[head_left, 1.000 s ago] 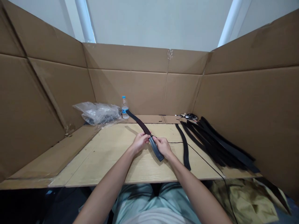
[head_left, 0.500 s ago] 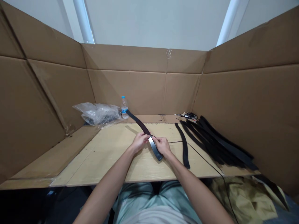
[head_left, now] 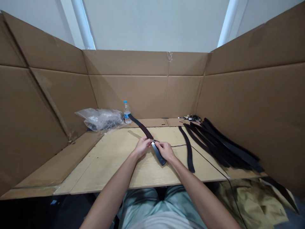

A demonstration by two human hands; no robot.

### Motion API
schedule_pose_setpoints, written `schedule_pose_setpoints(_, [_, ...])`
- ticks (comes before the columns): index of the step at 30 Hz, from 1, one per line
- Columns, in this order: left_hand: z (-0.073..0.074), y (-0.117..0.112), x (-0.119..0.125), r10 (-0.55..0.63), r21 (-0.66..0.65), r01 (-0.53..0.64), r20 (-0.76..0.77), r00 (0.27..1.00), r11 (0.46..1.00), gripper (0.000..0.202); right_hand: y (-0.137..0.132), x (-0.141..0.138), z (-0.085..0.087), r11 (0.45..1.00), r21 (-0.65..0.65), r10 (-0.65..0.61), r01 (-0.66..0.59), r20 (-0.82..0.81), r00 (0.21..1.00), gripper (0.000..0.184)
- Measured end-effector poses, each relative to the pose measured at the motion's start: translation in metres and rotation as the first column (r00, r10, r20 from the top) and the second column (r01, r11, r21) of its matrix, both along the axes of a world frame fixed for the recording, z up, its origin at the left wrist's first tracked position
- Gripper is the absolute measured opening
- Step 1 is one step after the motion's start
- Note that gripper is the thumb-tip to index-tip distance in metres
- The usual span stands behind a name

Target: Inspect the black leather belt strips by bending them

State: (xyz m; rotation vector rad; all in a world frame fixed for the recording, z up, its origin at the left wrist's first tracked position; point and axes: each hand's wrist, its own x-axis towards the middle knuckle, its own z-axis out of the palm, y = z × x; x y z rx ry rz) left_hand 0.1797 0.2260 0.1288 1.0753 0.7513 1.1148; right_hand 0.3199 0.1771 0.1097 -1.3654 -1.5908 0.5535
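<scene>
**Item:** we list one long flat black belt strap [head_left: 142,129], held above the middle of a pale wooden worktop [head_left: 107,160]. Its far end reaches toward the back edge, near a clear plastic water bottle with a blue cap [head_left: 127,113]. Its near end hangs free of the board's front edge, with a grey sheen on the lower length [head_left: 158,154].

**Hands:** we find the left hand [head_left: 143,147] closed around the strap from the left side. The right hand [head_left: 165,151] is closed on the lower length. A small bright fitting [head_left: 153,140] shows between them, though we cannot tell its kind at this resolution.

**Changes:** against the frame of half a second ago, we note the lower length turned more edge-on, and the bright fitting shows more plainly. The hands hold nearly the same places.

**About the hands:** we count a single black strap [head_left: 188,149] just right of the right hand, and a thin black cord [head_left: 205,160] running to the front right edge. A stack of black straps [head_left: 221,146] lies along the right edge. A crumpled clear plastic bag [head_left: 101,119] sits at the back left corner, and a small tangle of black cable [head_left: 194,118] sits at the back edge, before tall brown cardboard walls [head_left: 143,95].
</scene>
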Motion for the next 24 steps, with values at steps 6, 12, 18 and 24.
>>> schedule_pose_setpoints(6, [-0.0021,0.0014,-0.0008,-0.006,-0.006,0.006,0.012,1.000,1.000,0.023,-0.0024,0.0014,0.0031,0.993,0.069,0.090,-0.094,0.048,0.995,0.040])
schedule_pose_setpoints(12, [0.0007,-0.0014,0.0000,-0.010,-0.008,0.010,0.018,1.000,1.000,0.024,-0.0033,0.0005,0.0054,0.999,0.031,0.021,-0.023,0.077,0.997,0.044])
schedule_pose_setpoints(18, [0.0030,-0.0025,0.0016,-0.007,0.006,0.007,0.028,1.000,1.000,0.026,0.0016,0.0008,0.0014,1.000,0.004,0.014,-0.014,0.017,1.000,0.052])
schedule_pose_setpoints(24, [0.0023,-0.0021,0.0016,-0.006,-0.003,0.006,0.045,0.999,1.000,0.025,0.0060,-0.0002,-0.0018,0.998,0.055,0.031,-0.027,-0.064,0.997,0.049])
